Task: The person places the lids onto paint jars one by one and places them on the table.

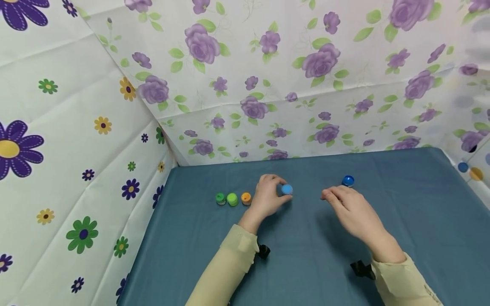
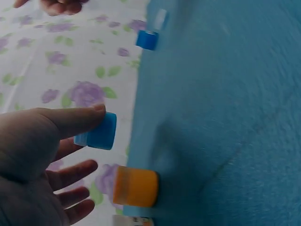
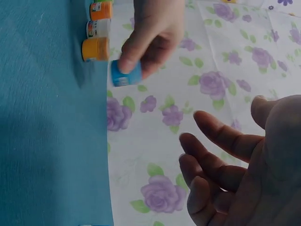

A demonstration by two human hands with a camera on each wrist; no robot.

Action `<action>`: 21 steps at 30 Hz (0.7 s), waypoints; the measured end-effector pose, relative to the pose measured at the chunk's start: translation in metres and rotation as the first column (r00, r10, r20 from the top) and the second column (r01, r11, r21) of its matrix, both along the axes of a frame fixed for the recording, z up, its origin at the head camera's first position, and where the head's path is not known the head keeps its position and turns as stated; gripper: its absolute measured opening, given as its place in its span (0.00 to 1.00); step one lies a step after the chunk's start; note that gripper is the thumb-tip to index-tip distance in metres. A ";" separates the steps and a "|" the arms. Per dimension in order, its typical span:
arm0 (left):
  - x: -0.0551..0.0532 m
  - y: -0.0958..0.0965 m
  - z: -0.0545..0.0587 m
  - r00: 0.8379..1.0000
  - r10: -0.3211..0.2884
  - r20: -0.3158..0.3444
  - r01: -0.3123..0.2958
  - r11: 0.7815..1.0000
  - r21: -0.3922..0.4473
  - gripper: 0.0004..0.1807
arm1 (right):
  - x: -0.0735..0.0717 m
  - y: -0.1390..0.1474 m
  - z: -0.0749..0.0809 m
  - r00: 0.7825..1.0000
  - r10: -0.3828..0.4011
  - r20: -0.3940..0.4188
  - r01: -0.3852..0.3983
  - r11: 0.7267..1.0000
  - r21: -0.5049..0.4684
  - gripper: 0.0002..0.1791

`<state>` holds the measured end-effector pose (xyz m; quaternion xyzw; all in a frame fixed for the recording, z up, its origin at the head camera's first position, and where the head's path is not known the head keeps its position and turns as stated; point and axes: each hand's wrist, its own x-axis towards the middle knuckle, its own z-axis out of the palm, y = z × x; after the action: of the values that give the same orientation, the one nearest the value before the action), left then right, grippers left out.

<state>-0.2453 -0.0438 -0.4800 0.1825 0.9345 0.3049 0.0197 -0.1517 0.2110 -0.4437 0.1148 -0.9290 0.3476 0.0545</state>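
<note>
Left hand point(image 1: 268, 196), light-blue pot point(image 1: 286, 189) seemingly fingertip-pinched

Head view is bright and evenly lit, soft light with no hard glare anywhere. Shadows are faint: a soft dark patch on the blue worktop point(image 1: 402, 204) under the right hand point(image 1: 354, 212), and a smaller one beside the left hand point(image 1: 268, 196). The wide lens bends the flowered backdrop point(image 1: 268, 76) at the edges, and the far right corner goes hazy. Both wrist views are dimmer and bluish. In the left wrist view the light blue jar point(image 2: 99, 134) and the orange jar point(image 2: 136, 187) are soft with motion blur. In the right wrist view the near fingers point(image 3: 221, 136) are dark and out of focus.
</note>
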 end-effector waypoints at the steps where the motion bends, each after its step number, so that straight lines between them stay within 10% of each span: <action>1: -0.002 0.001 -0.003 1.000 0.001 -0.012 -0.002 0.999 -0.035 0.20 | -0.001 0.000 0.000 1.000 0.003 0.011 -0.003 1.000 0.002 0.28; 21: -0.007 0.002 -0.020 1.000 0.009 0.030 -0.005 0.988 -0.151 0.26 | -0.004 0.013 0.000 0.998 -0.023 0.057 0.024 1.000 -0.009 0.29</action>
<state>-0.2522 -0.0415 -0.4996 0.1725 0.9552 0.2360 0.0465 -0.1561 0.2238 -0.4441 0.0937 -0.9298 0.3545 0.0326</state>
